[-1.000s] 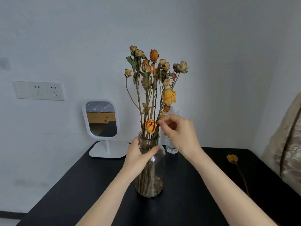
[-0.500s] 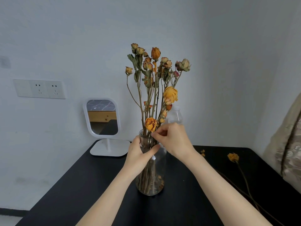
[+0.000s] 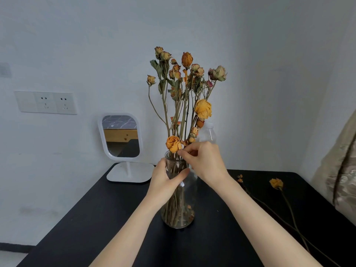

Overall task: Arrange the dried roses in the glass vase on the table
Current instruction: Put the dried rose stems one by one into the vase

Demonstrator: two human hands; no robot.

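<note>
A clear glass vase (image 3: 185, 209) stands mid-table on the black table (image 3: 96, 218), filled with several dried roses (image 3: 185, 78) on long stems. My left hand (image 3: 165, 178) grips the vase's neck from the left. My right hand (image 3: 204, 162) is at the vase's mouth, with thumb and fingers pinched on rose stems just below a low orange rose (image 3: 173, 143). Two more dried roses lie on the table to the right: a yellow-headed one (image 3: 276, 183) and a thinner stem with small buds (image 3: 240, 178).
A white standing mirror (image 3: 121, 137) sits at the back left of the table. A clear plastic bottle (image 3: 209, 133) stands behind the vase. A patterned fabric (image 3: 342, 170) hangs at the right edge. Wall sockets (image 3: 46, 102) are on the left wall.
My right hand has come down from the stems above the rim to the vase's mouth. My left hand stays on the vase neck. The view has tilted slightly.
</note>
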